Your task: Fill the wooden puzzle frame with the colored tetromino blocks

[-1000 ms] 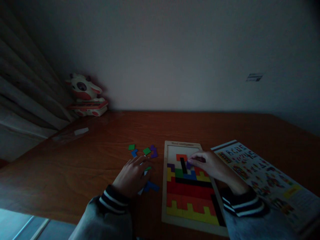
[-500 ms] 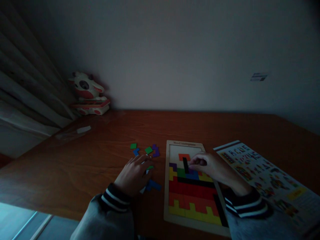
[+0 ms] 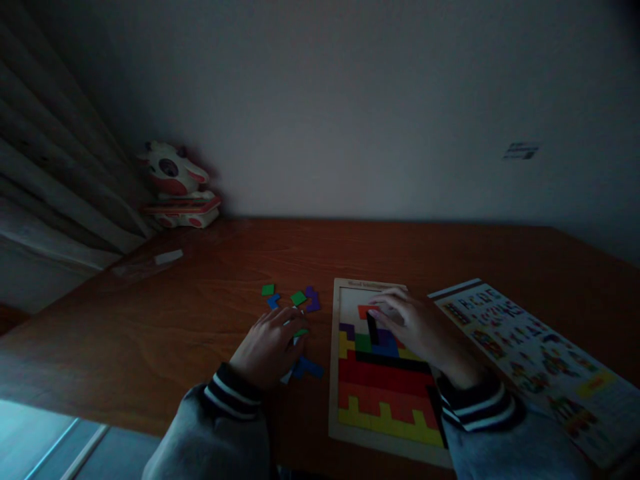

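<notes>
The puzzle board (image 3: 334,373) lies near, right of centre; over its far half the right hand (image 3: 407,320) has thumb and fingers apart. The left hand (image 3: 267,347) rests leftward among loose pieces (image 3: 299,298), its grip hidden.

Brown wooden table (image 3: 240,257) with a puzzle board (image 3: 333,367) and loose pieces.
The board lies beneath the right hand (image 3: 400,317), a printed sheet (image 3: 545,357) to that hand's right. Just beyond the left hand's (image 3: 270,343) fingers lie two green pieces (image 3: 299,298), a small blue piece (image 3: 273,301) and a purple piece (image 3: 313,299); a larger blue piece (image 3: 307,367) sits nearer its thumb. Well beyond it, leftward, stands a cow toy (image 3: 175,177).
</notes>
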Tool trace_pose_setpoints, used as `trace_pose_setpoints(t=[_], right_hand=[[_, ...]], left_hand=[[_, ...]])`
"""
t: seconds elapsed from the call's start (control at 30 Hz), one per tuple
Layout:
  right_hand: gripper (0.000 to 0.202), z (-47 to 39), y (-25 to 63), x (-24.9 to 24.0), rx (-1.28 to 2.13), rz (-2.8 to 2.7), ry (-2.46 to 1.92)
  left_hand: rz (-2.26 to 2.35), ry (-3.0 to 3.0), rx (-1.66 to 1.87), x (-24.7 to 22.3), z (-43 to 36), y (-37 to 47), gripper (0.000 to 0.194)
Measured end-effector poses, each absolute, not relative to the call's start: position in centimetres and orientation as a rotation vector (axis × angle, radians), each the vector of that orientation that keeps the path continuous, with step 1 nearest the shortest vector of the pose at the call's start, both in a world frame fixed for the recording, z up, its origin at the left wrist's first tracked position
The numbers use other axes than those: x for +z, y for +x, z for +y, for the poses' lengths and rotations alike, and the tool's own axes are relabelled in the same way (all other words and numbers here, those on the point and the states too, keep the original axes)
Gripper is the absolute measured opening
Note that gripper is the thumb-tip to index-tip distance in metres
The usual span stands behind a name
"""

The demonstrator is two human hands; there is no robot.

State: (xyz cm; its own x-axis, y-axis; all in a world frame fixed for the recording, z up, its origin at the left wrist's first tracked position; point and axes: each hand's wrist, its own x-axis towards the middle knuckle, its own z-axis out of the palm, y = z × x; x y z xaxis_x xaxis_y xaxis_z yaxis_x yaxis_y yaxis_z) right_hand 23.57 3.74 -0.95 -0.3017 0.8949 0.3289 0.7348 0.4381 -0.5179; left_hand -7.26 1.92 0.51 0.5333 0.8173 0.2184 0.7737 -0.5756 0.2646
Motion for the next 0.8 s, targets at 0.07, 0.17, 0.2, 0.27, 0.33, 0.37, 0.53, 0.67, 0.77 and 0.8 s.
trace_pose_setpoints(t=[0.07, 0.17, 0.2, 0.27, 0.33, 0.37, 0.53, 0.67, 0.77, 0.8], right_hand=[[0.023, 3.9, 23.3, -1.5, 0.281, -2.154, -1.316], [0.027, 4.1, 23.3, -2.5, 0.234, -2.168, -1.329], [0.026, 4.2, 23.4, -2.8, 0.231, -2.176, -1.335], [0.024, 4.3, 23.5, -3.3, 0.237, -2.197, -1.334], [0.023, 4.4, 23.6, -3.5, 0.238, -2.203, -1.334], [0.023, 4.4, 23.7, -3.6, 0.238, -2.204, -1.338], [0.023, 4.3, 23.6, -3.1, 0.277, -2.207, -1.364], [0.023, 4.1, 23.5, -2.7, 0.27, -2.201, -1.385], [0.022, 4.2, 23.5, -2.7, 0.24, -2.187, -1.365], [0.022, 4.2, 23.5, -2.7, 0.231, -2.182, -1.349]], left_hand=[[1.371, 2.628, 0.484, 0.5, 1.9, -7.2, 0.018], [1.365, 2.623, 0.474, 0.6, 1.9, -7.3, 0.018], [1.366, 2.619, 0.464, 0.7, 1.9, -7.3, 0.018], [1.381, 2.607, 0.449, 0.8, 1.8, -7.4, 0.016], [1.403, 2.581, 0.428, 1.0, 1.8, -7.5, 0.015], [1.402, 2.564, 0.414, 1.2, 1.7, -7.6, 0.015], [1.248, 2.495, 0.331, 1.7, 0.9, -7.6, 0.009], [1.182, 2.512, 0.338, 1.8, 0.5, -7.2, 0.018], [1.281, 2.571, 0.4, 1.5, 0.9, -6.9, 0.023], [1.352, 2.585, 0.424, 1.3, 1.3, -6.9, 0.024]])
